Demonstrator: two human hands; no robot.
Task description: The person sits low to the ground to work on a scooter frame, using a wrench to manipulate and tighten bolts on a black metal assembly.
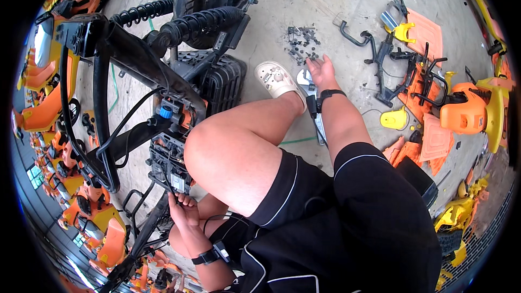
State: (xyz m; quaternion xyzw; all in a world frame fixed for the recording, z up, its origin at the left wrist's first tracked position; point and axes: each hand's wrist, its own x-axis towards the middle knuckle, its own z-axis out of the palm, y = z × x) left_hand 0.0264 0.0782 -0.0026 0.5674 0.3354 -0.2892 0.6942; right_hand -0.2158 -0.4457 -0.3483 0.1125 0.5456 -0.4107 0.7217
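Note:
A black scooter frame [130,49] with coil-spring shock absorbers and a wheel stands on my left. My left hand [184,210] is low beside its exposed wiring and controller box [178,182], fingers curled in; what they hold, if anything, is hidden. My right hand [323,72] reaches out past my shoe, fingers stretched and apart, with nothing seen in it. Just beyond its fingertips lies a pile of small dark bolts and fasteners [304,40] on the concrete floor. An adjustable wrench [303,78] lies between that hand and my shoe, partly hidden by the wrist.
To the right lie bare black metal brackets [384,70], orange panels [426,30], a yellow cover [394,119] and an orange-yellow body shell [464,109]. Rows of orange scooters [100,206] stand along the left. My bent knee [228,146] is between both hands, near the frame.

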